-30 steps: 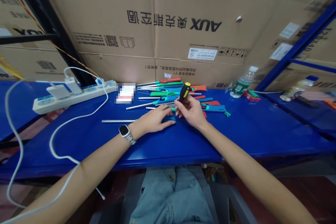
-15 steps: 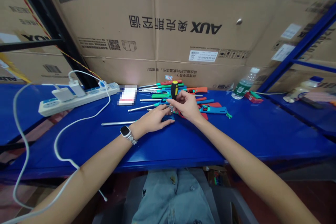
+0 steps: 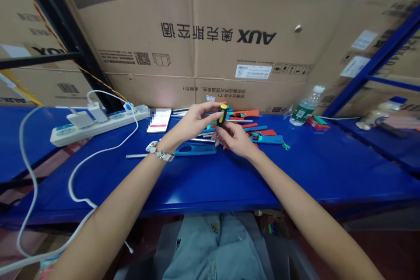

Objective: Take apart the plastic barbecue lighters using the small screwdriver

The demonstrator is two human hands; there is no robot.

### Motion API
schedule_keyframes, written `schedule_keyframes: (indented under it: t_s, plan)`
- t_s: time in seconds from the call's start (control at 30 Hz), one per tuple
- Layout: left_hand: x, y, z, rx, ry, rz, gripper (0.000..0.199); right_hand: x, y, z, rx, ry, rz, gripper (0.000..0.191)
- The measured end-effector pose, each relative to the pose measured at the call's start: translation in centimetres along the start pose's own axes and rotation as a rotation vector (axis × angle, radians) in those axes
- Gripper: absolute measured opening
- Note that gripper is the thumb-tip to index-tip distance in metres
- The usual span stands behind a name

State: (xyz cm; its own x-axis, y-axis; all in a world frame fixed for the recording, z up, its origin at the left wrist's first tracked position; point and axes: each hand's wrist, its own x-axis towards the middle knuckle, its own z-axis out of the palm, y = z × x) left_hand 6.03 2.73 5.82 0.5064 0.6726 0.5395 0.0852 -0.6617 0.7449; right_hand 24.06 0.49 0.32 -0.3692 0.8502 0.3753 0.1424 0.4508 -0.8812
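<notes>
Ridged black-yellow screwdriver handle (image 3: 222, 115), upright

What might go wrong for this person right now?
The screwdriver could slip and nick the fingers of the right hand, which sit low beside it. The blue lighter might slide if pushed, since the left hand is up at the handle, not pressing it down.
</notes>
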Motion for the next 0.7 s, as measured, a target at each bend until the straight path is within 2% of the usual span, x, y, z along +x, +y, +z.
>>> schedule_keyframes:
  t_s: [0.17,0.23,0.3,0.43,0.5,0.6,0.7]
  plan:
    - [0.5,-1.1,2.0,0.0,0.241,0.027,0.03,-0.4,0.8,0.8,-0.021,0.14,0.049,0.042]
    - [0.2,-1.4,2.5,0.044,0.299,0.046,0.031,-0.4,1.0,1.1,0.013,0.16,0.1,0.045]
    - [-0.1,-1.3,2.6,0.073,0.283,0.058,0.031,-0.3,1.0,1.2,0.034,0.165,0.145,0.046]
    - [-0.8,-0.5,2.1,0.007,0.12,0.049,0.032,-0.2,0.6,1.0,0.036,0.143,0.182,0.046]
    - [-1.0,-0.2,1.8,-0.04,0.092,0.032,0.03,-0.2,0.5,0.9,0.03,0.114,0.182,0.046]
    - [-1.0,-0.2,1.6,-0.037,0.169,0.021,0.024,-0.4,0.3,0.9,0.016,0.098,0.168,0.044]
    - [-0.8,-0.6,1.9,0.007,0.291,0.032,0.026,-0.6,0.4,1.1,-0.003,0.161,0.124,0.042]
